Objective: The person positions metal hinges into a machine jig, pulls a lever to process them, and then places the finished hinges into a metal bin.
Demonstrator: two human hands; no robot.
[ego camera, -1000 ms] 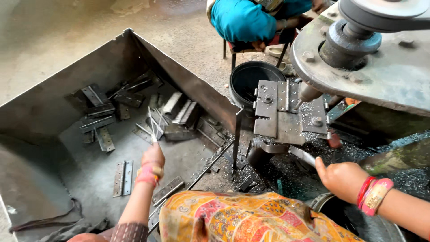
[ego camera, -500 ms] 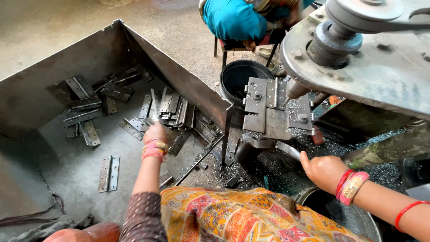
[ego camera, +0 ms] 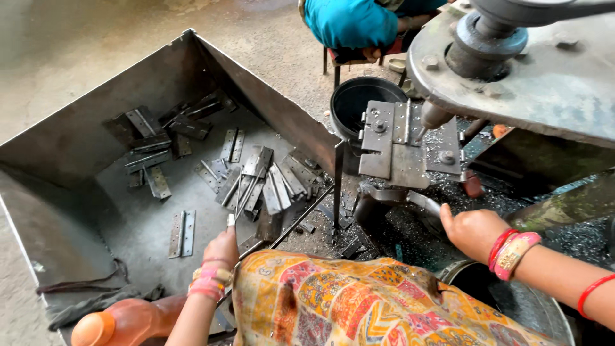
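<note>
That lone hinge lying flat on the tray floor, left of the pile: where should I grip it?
Take the lone hinge across its two long edges, from above. It lies flat and open with bare tray floor around it, so fingers can pinch both sides; the left hand is nearest.

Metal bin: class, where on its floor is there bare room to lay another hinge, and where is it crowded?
In the bin, bare floor lies around the lone hinge, between the left wall and the rags. A smaller gap separates the back pile from the centre pile. Those piles are crowded; the left hand reaches toward the centre pile.
</note>
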